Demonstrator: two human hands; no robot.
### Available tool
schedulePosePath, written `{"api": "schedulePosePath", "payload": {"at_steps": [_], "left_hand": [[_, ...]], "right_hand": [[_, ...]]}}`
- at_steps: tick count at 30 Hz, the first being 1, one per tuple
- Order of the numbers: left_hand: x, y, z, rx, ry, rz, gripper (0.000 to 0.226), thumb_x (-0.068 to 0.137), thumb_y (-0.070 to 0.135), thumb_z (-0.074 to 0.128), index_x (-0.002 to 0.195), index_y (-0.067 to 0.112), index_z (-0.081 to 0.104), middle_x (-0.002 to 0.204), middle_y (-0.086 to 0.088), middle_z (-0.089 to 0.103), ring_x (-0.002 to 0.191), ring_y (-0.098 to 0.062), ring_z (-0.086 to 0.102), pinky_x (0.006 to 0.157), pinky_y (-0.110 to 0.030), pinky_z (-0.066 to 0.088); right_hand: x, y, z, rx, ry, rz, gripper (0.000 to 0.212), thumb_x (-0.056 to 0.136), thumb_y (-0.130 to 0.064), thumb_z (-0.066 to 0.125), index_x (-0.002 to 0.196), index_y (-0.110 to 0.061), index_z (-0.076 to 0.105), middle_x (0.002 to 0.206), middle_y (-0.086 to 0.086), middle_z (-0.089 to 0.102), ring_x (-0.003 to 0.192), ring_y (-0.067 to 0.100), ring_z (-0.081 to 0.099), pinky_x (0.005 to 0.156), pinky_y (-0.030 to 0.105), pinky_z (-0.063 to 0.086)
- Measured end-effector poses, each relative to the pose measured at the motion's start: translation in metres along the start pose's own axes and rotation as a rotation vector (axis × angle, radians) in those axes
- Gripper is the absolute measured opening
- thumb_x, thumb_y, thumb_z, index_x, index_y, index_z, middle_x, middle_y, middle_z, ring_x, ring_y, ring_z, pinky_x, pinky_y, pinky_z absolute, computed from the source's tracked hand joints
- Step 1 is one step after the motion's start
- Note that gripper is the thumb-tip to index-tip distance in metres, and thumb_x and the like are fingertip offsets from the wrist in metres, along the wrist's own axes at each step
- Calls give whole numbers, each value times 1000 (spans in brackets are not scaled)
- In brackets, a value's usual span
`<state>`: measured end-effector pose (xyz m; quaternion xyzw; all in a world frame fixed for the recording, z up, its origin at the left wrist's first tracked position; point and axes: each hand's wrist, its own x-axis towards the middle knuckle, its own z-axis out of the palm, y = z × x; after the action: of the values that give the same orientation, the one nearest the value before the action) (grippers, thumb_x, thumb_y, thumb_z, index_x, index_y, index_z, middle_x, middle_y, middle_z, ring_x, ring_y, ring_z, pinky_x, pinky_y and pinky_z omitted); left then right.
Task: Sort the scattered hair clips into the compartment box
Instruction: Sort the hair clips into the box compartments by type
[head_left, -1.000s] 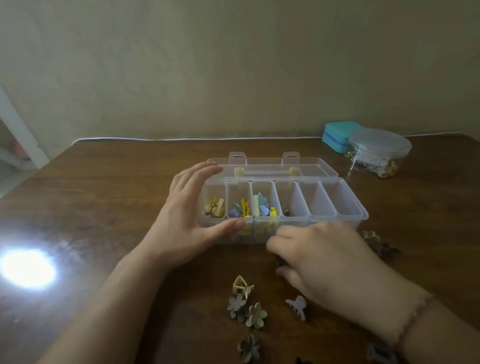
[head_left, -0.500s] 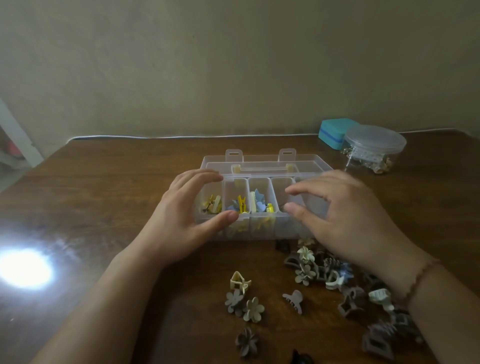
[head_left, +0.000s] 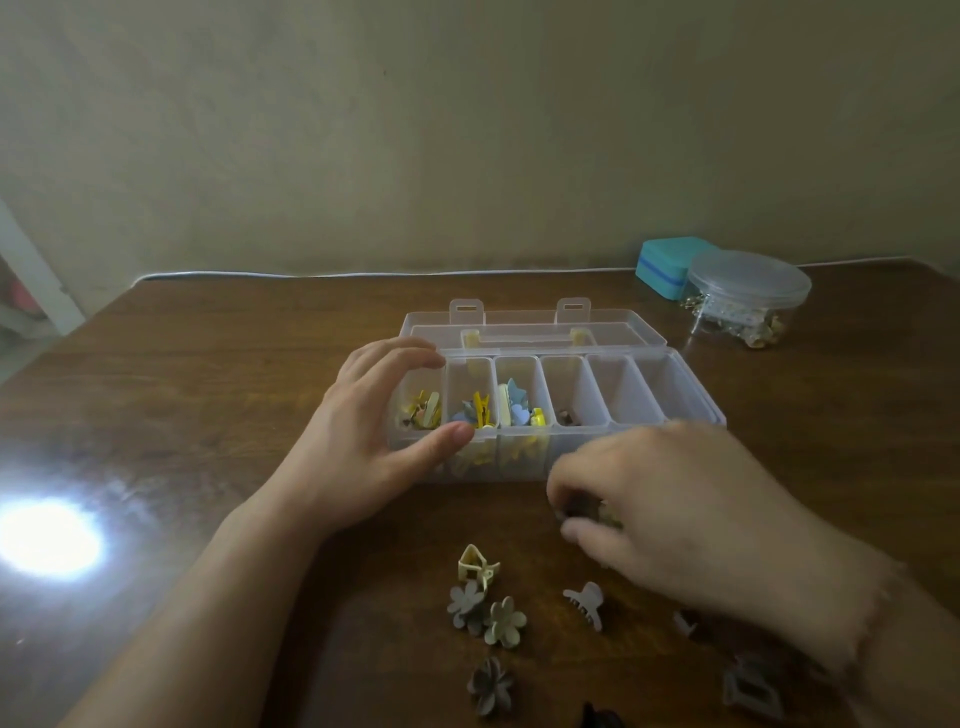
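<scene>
Head view, 1 frame. Progress: sorting partly done, judged under half.

Glare patch on the wooden table, far left; the surface is glossy, dark brown, grained.

Left hand grips the left end of the compartment box: fingers curled over the far-left corner, thumb pressed on the near wall. It looks to be steadying the box.

Box: clear, thin-walled rigid plastic, lid folded flat behind it with 2 latch tabs. 6 compartments in a row. From the left: 1 to 3 hold yellow and pale blue clips; 4 holds a single small dark piece, too small to identify; 5 and 6 look empty, though the near part of 6 is behind the hand.

Loose on the table, near side, apart from the box: cream open-frame clip, 2 matte flower clips touching each other, a darker flower clip, a pale claw clip with visible teeth, and a grey frame clip at near right. All look like small, hard, matte plastic. More may lie hidden under the right arm.

Right hand is motion-blurred, low over the table just in front of the box, fingers curled round something dark. Exact item: cannot tell.

Far right, well apart: teal case, and a round clear lidded tub with small mixed contents.
</scene>
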<state>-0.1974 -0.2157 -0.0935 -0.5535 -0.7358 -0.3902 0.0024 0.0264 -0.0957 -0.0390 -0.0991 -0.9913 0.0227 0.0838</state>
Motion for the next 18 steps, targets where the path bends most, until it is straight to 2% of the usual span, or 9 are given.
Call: {"api": "schedulePosePath", "payload": {"at_steps": [2,5,9,10,12,13,15,17,18], "left_hand": [[0,-1,0,-6,-6,-6,63,76,73,56,127,37,53,138,20,47,134,0,36,105,-31,36],[0,-1,0,-12,-8,-8,64,76,73,56,128,36,53,138,19,47,134,-1,36,107,-35,37],[0,-1,0,-16,-2,-9,65,76,73,56,129,35,54,138,18,48,135,-3,36,108,-38,38],[0,-1,0,-16,-3,-11,66,76,73,56,129,34,54,139,17,48,135,-4,36,109,-39,38],[0,-1,0,-18,-8,-20,67,75,73,56,129,35,54,139,17,47,135,-4,36,108,-38,38],[0,-1,0,-20,-10,-21,66,75,74,56,129,35,54,139,18,47,135,-3,36,108,-37,38],[1,-1,0,-25,-9,-14,64,75,74,56,127,36,54,138,19,48,135,-2,36,107,-34,37],[1,-2,0,-22,-2,-5,64,75,73,57,126,35,54,137,18,48,134,-2,37,107,-31,36],[1,-1,0,-24,-2,-6,64,75,73,57,126,35,55,137,18,48,134,-2,37,106,-30,35]], "right_hand": [[3,5,-6,130,103,76,24,83,-56,50,100,-41,61,78,-25,58,72,-10,54,58,15,40],[10,17,-5,256,375,181,21,81,-47,58,96,-35,67,84,-22,64,67,-11,52,52,12,30],[18,24,6,186,360,230,26,84,-50,55,100,-35,68,92,-19,68,68,-6,57,61,24,51],[17,24,6,189,377,224,27,84,-50,55,101,-34,68,92,-19,68,69,-5,58,61,25,51],[12,20,0,252,408,188,25,84,-46,57,99,-31,69,86,-18,67,64,-9,53,53,12,38],[10,17,-3,261,388,158,22,84,-45,57,95,-31,69,80,-20,64,63,-11,52,50,8,32],[8,10,-5,209,245,79,22,84,-47,55,94,-34,69,76,-22,62,65,-10,54,52,9,39],[7,4,2,91,59,54,26,89,-49,52,108,-38,65,95,-19,68,86,-2,60,73,24,52],[8,3,6,32,-2,49,29,91,-48,51,118,-41,60,109,-17,66,99,4,59,82,32,52]]}}
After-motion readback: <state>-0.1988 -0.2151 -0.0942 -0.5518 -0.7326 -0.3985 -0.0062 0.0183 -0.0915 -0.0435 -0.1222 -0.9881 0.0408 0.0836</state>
